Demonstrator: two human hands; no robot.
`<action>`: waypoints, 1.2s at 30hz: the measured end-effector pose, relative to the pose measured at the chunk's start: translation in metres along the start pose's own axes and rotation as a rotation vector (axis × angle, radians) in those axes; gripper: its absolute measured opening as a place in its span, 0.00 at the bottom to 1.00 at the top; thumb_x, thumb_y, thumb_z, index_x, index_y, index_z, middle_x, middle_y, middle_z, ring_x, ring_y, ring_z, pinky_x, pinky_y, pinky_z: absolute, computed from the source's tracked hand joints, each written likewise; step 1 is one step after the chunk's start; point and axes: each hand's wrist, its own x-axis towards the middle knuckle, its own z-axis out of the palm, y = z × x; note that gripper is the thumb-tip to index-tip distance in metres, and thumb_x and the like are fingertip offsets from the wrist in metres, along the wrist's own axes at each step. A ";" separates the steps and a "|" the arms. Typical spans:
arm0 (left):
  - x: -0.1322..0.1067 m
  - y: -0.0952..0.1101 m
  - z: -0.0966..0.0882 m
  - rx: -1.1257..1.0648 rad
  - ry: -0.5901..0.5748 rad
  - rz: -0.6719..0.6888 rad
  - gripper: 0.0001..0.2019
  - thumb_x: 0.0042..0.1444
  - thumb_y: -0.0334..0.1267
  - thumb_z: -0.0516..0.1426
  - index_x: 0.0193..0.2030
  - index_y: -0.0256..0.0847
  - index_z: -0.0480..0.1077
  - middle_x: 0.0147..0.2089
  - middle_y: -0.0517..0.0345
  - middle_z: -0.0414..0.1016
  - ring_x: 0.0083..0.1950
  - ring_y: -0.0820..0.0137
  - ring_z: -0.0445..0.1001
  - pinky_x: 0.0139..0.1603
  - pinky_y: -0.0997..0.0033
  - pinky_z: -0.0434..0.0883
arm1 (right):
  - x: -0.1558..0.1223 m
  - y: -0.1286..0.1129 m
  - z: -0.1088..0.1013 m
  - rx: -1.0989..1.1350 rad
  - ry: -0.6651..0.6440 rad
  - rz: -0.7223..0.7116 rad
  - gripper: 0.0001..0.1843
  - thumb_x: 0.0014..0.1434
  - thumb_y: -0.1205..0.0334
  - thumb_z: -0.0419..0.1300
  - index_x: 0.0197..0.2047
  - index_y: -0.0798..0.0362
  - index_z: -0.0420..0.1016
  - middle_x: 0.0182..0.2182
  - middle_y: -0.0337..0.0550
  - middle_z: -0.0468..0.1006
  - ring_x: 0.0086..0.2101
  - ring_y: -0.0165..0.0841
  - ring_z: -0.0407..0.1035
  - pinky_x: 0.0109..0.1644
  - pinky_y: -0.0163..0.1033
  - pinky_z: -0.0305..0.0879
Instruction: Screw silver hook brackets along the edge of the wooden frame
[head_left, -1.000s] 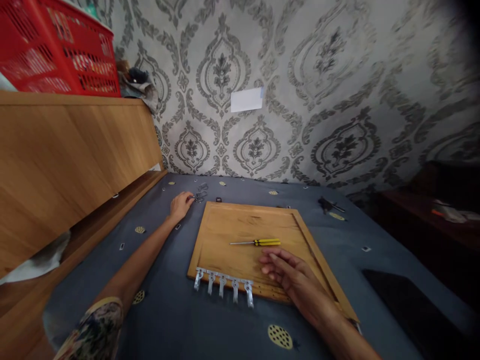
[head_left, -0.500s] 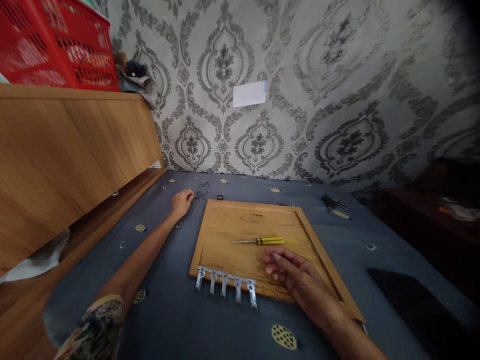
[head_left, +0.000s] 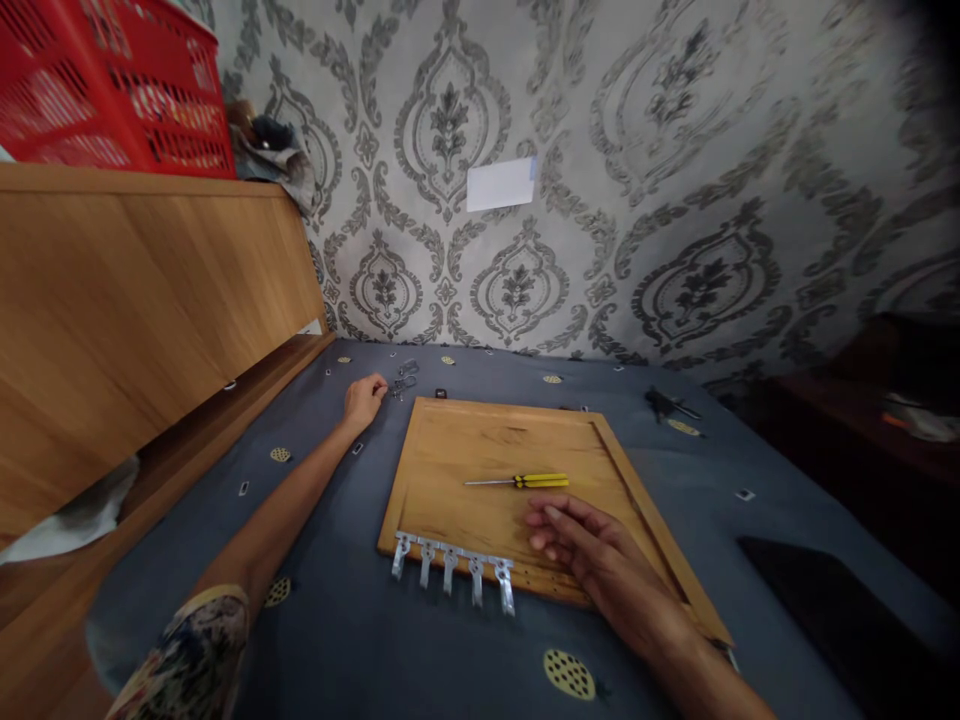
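Observation:
A wooden board [head_left: 480,450] with a raised rim lies on the blue-grey cloth. On it rests a yellow-handled screwdriver [head_left: 525,481], its blade pointing left. Several silver metal brackets [head_left: 452,570] hang in a row off the board's near edge. My right hand [head_left: 592,555] lies flat on the board just below the screwdriver, fingers stretched out and holding nothing. My left hand [head_left: 364,400] reaches to the board's far left corner with its fingers curled. Its fingertips are at a small cluster of metal pieces [head_left: 403,380]; what they pinch is too small to make out.
A wooden cabinet side [head_left: 135,300] runs along the left, with a red plastic basket [head_left: 112,90] on top. Small screws and bits are scattered over the cloth [head_left: 337,620]. A dark tool [head_left: 664,405] lies at the far right. The patterned wall stands behind, and a dark object [head_left: 840,620] lies at near right.
The view has shifted slightly. My left hand stays at the metal pieces with only small finger movement. My right hand and the screwdriver have not moved on the board.

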 end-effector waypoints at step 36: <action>-0.078 0.000 -0.034 0.154 -0.123 0.293 0.15 0.70 0.44 0.60 0.57 0.38 0.73 0.57 0.49 0.76 0.53 0.62 0.78 0.55 0.54 0.78 | 0.000 0.001 0.002 -0.084 0.016 -0.028 0.28 0.39 0.43 0.81 0.36 0.54 0.83 0.32 0.46 0.83 0.28 0.32 0.75 0.33 0.37 0.72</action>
